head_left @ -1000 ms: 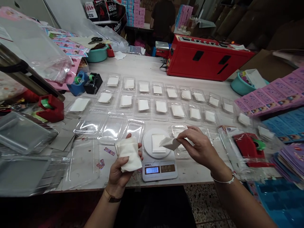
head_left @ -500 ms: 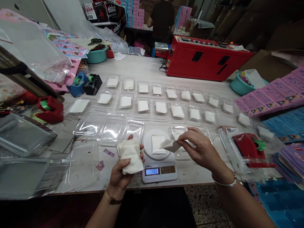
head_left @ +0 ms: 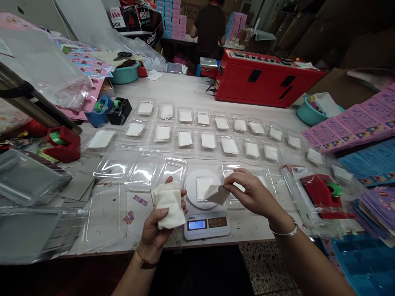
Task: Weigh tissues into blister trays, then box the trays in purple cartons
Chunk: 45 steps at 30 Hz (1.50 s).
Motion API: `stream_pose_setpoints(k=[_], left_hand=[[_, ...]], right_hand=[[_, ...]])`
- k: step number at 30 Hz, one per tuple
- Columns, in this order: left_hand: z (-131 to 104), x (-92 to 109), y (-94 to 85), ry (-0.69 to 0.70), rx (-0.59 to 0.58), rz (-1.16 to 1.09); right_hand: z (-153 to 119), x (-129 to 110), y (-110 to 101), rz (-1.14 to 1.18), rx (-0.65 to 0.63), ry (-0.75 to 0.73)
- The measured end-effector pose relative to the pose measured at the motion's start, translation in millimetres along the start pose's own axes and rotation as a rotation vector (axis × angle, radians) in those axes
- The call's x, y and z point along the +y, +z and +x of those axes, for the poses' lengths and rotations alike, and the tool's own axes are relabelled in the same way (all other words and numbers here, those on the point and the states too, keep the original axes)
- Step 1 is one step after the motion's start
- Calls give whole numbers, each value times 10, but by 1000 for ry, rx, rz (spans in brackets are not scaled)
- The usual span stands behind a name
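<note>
My left hand (head_left: 162,218) is wrapped round a thick stack of white sheets (head_left: 171,203), held upright left of the scale. Between the thumb and fingers of my right hand (head_left: 248,189) is a thin white sheet (head_left: 216,194), slanting down over the scale plate's right side. A small pile of white squares (head_left: 204,187) rests on the round plate of the white digital scale (head_left: 207,231). Its lit display seems to read 18.6. Just behind my right hand, a clear plastic tray (head_left: 231,170) is partly covered. More clear trays (head_left: 145,168) lie to the left.
Two rows of clear trays with white squares (head_left: 185,139) run across the table. Tape dispensers (head_left: 63,144) stand left, and another red dispenser (head_left: 321,193) sits right. A red machine (head_left: 265,78) stands behind. Pink boxes (head_left: 354,117) are stacked right. A person (head_left: 210,26) is at the back.
My right hand has shifted slightly left, and the sheet in it now hangs lower over the scale plate. The display has gone from about 18.7 to about 18.6. My left hand stays put.
</note>
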<state>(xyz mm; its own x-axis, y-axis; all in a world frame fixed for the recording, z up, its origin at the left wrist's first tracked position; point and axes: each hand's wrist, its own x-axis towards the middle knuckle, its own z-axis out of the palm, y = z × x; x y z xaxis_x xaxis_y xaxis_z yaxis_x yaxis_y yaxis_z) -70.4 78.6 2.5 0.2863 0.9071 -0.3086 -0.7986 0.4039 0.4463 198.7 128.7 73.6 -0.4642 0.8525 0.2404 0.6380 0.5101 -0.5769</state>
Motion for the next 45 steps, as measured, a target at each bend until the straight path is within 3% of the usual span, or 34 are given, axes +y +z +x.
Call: stream_pose_setpoints(k=[8,16,28,33,45], left_hand=[[43,-189,-3,-139,-103,-55],[124,-347,5,-205,-91,-69],[210,-429,27,-246,4,-109],[197,-425,54,-251,13,-116],[208,-431,36,-248,17,-104]], right_hand=[[328,358,350,-12,-246,207],[430,465,538,-162,-279,172],[334,551,726,-423,-198,3],[298,580,744,-523,-149,-163],[241,584,780,-336,-25,-166]])
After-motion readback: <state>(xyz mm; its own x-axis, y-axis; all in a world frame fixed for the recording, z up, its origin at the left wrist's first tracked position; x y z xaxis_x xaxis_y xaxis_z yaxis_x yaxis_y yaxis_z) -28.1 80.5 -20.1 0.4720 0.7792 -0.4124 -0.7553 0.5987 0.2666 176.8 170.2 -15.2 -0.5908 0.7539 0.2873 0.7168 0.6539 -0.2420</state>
